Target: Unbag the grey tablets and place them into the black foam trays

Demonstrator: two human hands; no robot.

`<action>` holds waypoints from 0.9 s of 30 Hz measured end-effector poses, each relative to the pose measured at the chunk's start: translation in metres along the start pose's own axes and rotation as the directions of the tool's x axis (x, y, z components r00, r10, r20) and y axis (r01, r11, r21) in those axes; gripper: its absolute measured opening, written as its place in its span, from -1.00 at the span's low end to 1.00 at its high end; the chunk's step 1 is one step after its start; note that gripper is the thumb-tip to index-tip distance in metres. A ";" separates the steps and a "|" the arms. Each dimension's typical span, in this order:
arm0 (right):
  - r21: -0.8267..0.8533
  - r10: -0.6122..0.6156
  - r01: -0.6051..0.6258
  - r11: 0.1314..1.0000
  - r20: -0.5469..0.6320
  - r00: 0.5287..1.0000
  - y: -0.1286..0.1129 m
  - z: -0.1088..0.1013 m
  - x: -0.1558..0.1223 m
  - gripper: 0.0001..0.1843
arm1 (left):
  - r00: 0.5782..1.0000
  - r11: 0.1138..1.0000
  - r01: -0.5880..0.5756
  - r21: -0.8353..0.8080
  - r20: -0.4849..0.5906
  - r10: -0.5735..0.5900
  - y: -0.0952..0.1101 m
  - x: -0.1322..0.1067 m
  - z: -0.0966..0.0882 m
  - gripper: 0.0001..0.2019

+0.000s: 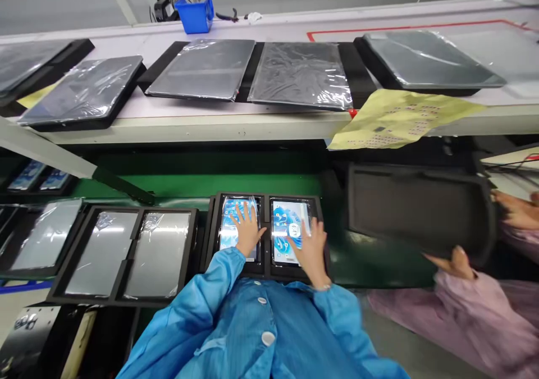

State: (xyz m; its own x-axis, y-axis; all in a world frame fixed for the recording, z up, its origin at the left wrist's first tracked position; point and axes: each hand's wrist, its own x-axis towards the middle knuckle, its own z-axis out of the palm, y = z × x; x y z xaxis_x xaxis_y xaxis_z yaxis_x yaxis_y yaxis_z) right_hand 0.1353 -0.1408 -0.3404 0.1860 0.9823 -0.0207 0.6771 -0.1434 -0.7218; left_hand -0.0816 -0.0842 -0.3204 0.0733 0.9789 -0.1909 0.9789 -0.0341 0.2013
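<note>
A black two-slot tray [264, 227] lies on the green belt in front of me with two lit tablets in it. My left hand [246, 230] lies flat with fingers spread on the left tablet [229, 222]. My right hand [309, 247] rests open with fingers stretched on the right tablet [283, 227], whose screen shows blue icons. Both tablets are under clear film. My blue sleeves reach up from the bottom edge.
Left of my tray sits another black tray [126, 252] with two dark film-covered tablets. A co-worker in a pink sleeve [455, 306] on the right holds an empty black tray [421, 210]. The upper shelf [252, 123] carries several wrapped tablets, a yellow sheet [400, 118] and a blue bin [194, 14].
</note>
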 end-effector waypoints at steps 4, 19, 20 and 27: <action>-0.063 -0.047 0.055 0.997 0.115 0.992 -0.033 0.059 0.026 0.15 | 0.997 0.996 0.078 -0.036 0.012 -0.078 0.000 0.003 0.014 -0.08; 0.156 0.298 -0.297 0.942 0.015 0.954 0.022 -0.096 0.058 -0.14 | 0.979 0.801 0.092 -0.591 -0.092 -0.180 -0.160 -0.031 -0.093 -0.17; 0.177 0.343 -0.342 0.923 0.024 0.939 0.026 -0.109 0.062 -0.28 | 0.974 0.780 0.103 -0.617 -0.097 -0.205 -0.170 -0.032 -0.095 -0.17; 0.463 0.390 -0.451 0.763 0.227 0.892 -0.031 -0.136 0.018 -0.22 | 0.960 0.621 0.045 -0.782 -0.138 -0.243 -0.133 -0.059 -0.108 -0.20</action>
State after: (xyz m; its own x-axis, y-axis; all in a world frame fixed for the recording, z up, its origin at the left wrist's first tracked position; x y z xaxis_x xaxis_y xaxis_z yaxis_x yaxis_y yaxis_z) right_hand 0.2143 -0.1354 -0.2247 0.2687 0.8480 -0.4569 0.1028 -0.4968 -0.8617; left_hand -0.2365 -0.1155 -0.2320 -0.1937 0.9760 -0.0994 0.4623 0.1802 0.8682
